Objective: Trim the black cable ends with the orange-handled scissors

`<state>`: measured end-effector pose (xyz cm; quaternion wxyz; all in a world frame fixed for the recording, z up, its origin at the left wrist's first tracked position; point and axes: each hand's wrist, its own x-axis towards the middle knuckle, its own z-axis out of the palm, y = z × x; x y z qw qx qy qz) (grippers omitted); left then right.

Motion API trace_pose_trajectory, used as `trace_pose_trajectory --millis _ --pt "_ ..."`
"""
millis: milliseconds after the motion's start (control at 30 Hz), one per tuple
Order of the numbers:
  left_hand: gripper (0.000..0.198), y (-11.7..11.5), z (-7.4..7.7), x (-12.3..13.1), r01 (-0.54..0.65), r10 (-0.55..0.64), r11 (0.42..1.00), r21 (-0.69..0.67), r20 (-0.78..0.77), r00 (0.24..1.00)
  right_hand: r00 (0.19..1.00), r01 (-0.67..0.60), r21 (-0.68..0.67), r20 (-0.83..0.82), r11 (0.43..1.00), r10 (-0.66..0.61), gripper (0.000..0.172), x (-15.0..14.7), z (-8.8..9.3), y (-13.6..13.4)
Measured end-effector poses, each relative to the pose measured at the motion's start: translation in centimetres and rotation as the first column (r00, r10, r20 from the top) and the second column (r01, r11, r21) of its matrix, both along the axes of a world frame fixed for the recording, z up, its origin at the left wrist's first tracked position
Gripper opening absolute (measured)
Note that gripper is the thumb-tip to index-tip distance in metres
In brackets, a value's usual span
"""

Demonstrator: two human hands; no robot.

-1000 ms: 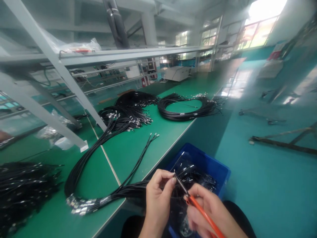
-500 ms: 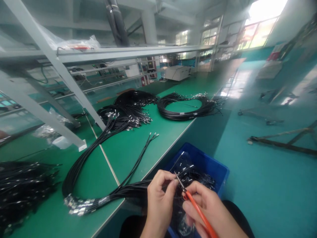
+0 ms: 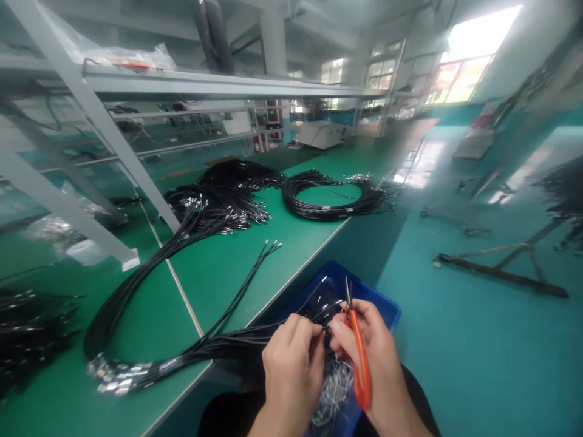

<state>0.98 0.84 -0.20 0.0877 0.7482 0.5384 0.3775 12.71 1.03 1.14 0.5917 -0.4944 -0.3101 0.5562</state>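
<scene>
Faces a smooth green tabletop (image 3: 277, 273) bearing a wide curve of glossy black cables (image 3: 107, 312), silver-banded. Reaches over a rectangular blue plastic bin (image 3: 385, 303) of tangled, see-through scraps (image 3: 334, 391). Grips orange-handled snips (image 3: 362, 376), slim metal blades upward, inside the curled right hand (image 3: 382, 352). Pinches a partly hidden black strand (image 3: 326, 328) with the fingertips of the left hand (image 3: 294, 364).

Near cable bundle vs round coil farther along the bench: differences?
The near bundle makes an open bend; the coil forms a near-full ring. The bundle runs off the green bench toward the left hand; the coil sits farther along it. The bundle carries a broad patch of shiny bands, the coil only small pale ones. Both: black cables, silvery tips.
</scene>
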Motion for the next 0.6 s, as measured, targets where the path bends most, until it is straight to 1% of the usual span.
trace_pose_trajectory --millis 67,167,233,300,367,400,433,467,500,533,567,600 --pt "0.013 -0.2 -0.2 0.2 -0.038 0.041 0.998 0.045 -0.061 0.997 1.000 0.023 -0.005 0.020 1.000 -0.023 0.041 -0.2 -0.1 0.3" --pt "0.013 -0.3 -0.1 0.4 -0.056 0.059 0.997 0.053 -0.050 0.997 0.993 0.066 0.003 0.093 0.998 -0.066 0.042 -0.6 -0.5 0.2" --pt "0.012 -0.2 0.1 0.2 -0.041 0.041 0.999 -0.006 0.020 0.999 0.991 0.046 0.016 0.126 0.999 -0.048 0.043 -0.6 -0.7 -0.1" --pt "0.012 0.1 0.4 -0.2 -0.009 0.024 0.994 -0.105 0.138 0.990 0.988 0.011 0.038 0.152 0.999 -0.016 0.045 -0.5 -0.8 -0.4" --pt "0.011 0.4 0.7 -0.8 0.026 0.028 0.980 -0.198 0.263 0.964 0.988 -0.022 0.063 0.154 0.998 0.012 0.044 0.1 -0.8 -0.6" --pt "0.010 0.6 0.9 -1.1 0.042 0.035 0.971 -0.235 0.315 0.949 0.989 -0.057 0.068 0.139 0.996 0.047 0.042 0.6 -0.8 -0.8" --pt "0.010 0.7 1.0 -1.4 0.056 0.045 0.962 -0.268 0.359 0.932 0.988 -0.117 0.067 0.106 0.991 0.109 0.040 1.1 -0.7 -0.9" --pt "0.009 0.9 1.2 -1.6 0.070 0.056 0.952 -0.296 0.398 0.916 0.975 -0.215 0.060 0.062 0.975 0.211 0.038 1.7 -0.7 -1.0" --pt "0.009 1.0 1.4 -1.9 0.085 0.067 0.943 -0.323 0.434 0.898 0.939 -0.342 0.051 0.005 0.938 0.343 0.039 2.3 -0.6 -1.1" --pt "0.008 1.1 1.6 -2.0 0.105 0.076 0.932 -0.346 0.470 0.879 0.886 -0.460 0.039 -0.051 0.887 0.461 0.040 2.9 -0.6 -1.1" --pt "0.008 1.1 1.8 -2.2 0.128 0.082 0.922 -0.366 0.508 0.858 0.828 -0.553 0.022 -0.098 0.833 0.552 0.040 3.4 -0.5 -1.2" --pt "0.008 1.1 2.0 -2.3 0.153 0.087 0.912 -0.380 0.545 0.834 0.780 -0.617 -0.003 -0.133 0.787 0.612 0.039 3.8 -0.5 -1.3"
